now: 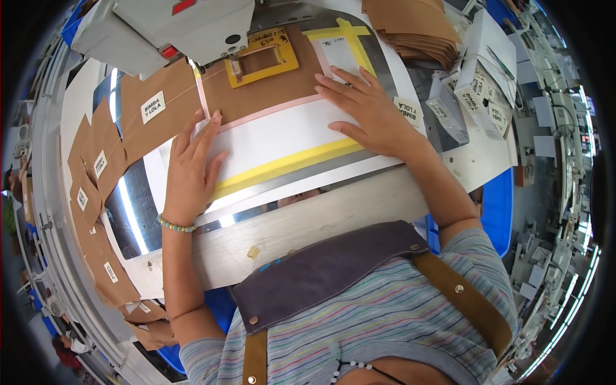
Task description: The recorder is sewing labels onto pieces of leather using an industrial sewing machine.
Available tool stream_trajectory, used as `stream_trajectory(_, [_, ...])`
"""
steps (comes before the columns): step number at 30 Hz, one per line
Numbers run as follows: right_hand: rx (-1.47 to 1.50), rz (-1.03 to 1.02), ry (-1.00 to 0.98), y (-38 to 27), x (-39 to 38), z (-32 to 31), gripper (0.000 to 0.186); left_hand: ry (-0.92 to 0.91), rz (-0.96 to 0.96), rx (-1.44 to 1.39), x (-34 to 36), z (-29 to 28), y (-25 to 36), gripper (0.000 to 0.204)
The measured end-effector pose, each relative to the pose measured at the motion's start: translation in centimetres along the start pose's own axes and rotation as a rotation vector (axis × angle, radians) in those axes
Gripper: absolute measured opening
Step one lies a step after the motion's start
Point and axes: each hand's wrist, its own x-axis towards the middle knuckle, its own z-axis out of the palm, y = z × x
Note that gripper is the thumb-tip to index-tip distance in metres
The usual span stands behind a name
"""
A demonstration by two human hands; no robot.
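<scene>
A brown leather-like panel (266, 96) lies flat beneath a sewing machine (186, 29). A yellow template frame (235, 78) rests on the panel around the machine's needle area. Along the panel's near edge runs a pink strip, with a white sheet (276, 141) edged in yellow tape closer to me. My left hand (194, 157) lies with outstretched fingers on the sheet's left part, fingertips at the panel's near left edge. On the right, my right hand (359, 112) is spread flat, its fingertips on the panel's right edge beside a yellow-taped white patch (333, 52).
Brown panels with sewn white labels (153, 107) hang in a chain off the table's left side. A stack of brown pieces (410, 29) sits at the back right. Nearby, a white box (447, 109) stands among loose labels. A blue bin (497, 208) is below right.
</scene>
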Motion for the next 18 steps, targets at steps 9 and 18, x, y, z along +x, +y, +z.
stream_trajectory(9, [0.044,0.003,0.113,-0.21,0.03,-0.35,0.062,0.087,0.105,0.190,-0.11,-0.20,-0.06,0.062])
stream_trajectory(18, [0.052,-0.052,0.093,0.25,-0.43,-0.40,0.052,0.021,0.102,0.133,-0.05,0.30,-0.34,0.057])
